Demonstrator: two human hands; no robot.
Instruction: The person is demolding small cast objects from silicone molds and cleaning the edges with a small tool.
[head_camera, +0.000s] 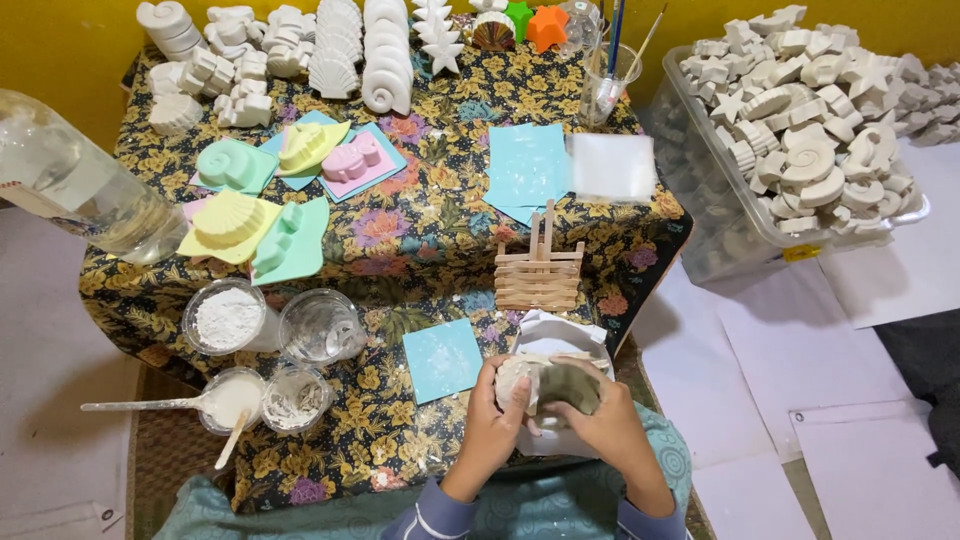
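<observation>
My left hand (492, 415) and my right hand (605, 422) both grip a rounded grey-white plaster piece (548, 384) held over a white tray (556, 334) at the near edge of the table. The fingers of both hands wrap around the piece and hide most of it. A light blue square sheet (442, 358) lies just left of my left hand. A small wooden easel (539, 268) made of sticks stands right behind the tray.
Floral cloth covers the table (420, 240). Cups of white powder and paste (228, 318) sit near left, coloured shell moulds (262, 228) behind them, white plaster casts (340, 45) at the back. A clear bin of plaster shapes (800, 130) stands right; a clear bottle (80, 185) left.
</observation>
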